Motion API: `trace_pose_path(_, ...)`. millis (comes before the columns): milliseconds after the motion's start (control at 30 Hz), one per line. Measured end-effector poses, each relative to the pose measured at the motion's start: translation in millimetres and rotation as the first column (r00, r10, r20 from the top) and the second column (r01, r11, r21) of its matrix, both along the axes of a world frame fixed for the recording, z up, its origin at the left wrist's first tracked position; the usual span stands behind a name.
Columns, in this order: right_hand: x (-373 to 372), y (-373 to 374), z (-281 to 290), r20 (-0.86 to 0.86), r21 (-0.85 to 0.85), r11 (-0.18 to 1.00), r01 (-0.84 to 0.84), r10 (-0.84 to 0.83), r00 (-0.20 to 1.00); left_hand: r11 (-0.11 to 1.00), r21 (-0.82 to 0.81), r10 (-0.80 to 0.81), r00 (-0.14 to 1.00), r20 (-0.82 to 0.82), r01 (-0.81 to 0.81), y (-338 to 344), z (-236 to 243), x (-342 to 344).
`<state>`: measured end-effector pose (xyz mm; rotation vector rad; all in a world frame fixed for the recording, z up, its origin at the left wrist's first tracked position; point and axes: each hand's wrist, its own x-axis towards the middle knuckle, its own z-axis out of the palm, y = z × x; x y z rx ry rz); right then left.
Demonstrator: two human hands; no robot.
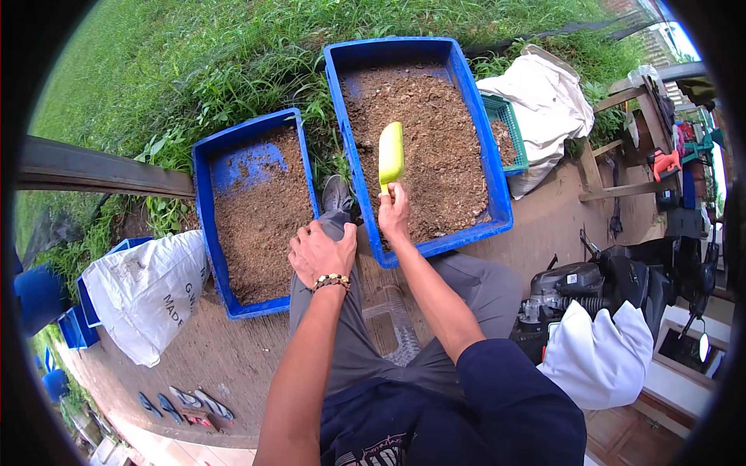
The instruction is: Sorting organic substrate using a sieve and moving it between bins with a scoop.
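My right hand [394, 211] grips the handle of a yellow-green scoop [392, 154], held over the larger blue tub [503, 198]. The scoop is tilted, and its inside does not show. Brown crumbly material [435, 132] covers most of that tub's floor. My left hand [321, 254], a beaded bracelet at its wrist, rests on my left knee with the fingers spread and nothing in them. To its left stands a smaller blue tub [256, 309] with similar brown material [260, 225]; a patch of bare blue floor shows at its far end.
A white sack [148, 291] lies left of the smaller tub. Beyond the larger tub's right side are a green basket [503, 116] and another white sack [544, 109]. A motorcycle [598, 283] stands at right, sandals [200, 404] lie lower left, and a beam [101, 167] juts in from the left.
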<state>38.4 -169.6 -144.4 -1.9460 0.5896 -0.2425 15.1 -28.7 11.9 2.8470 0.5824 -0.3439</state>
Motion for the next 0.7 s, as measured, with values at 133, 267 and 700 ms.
trace_pose_path(133, -7, 40, 12, 0.09, -0.191, 0.91, -0.369, 0.39, 0.916, 0.999, -0.032, 0.005, 1.0, -0.006, -0.005, -3, -1, 2)
trace_pose_path(267, 10, 46, 12, 0.072, -0.236, 0.91, -0.339, 0.365, 0.928, 0.999, -0.028, 0.025, 0.999, -0.035, -0.026, 3, 1, 3)
trace_pose_path(700, 102, -44, -46, -0.515, -0.237, 0.92, -0.312, 0.154, 0.844, 0.999, 0.003, 0.042, 0.998, -0.043, -0.042, 15, -3, 12)
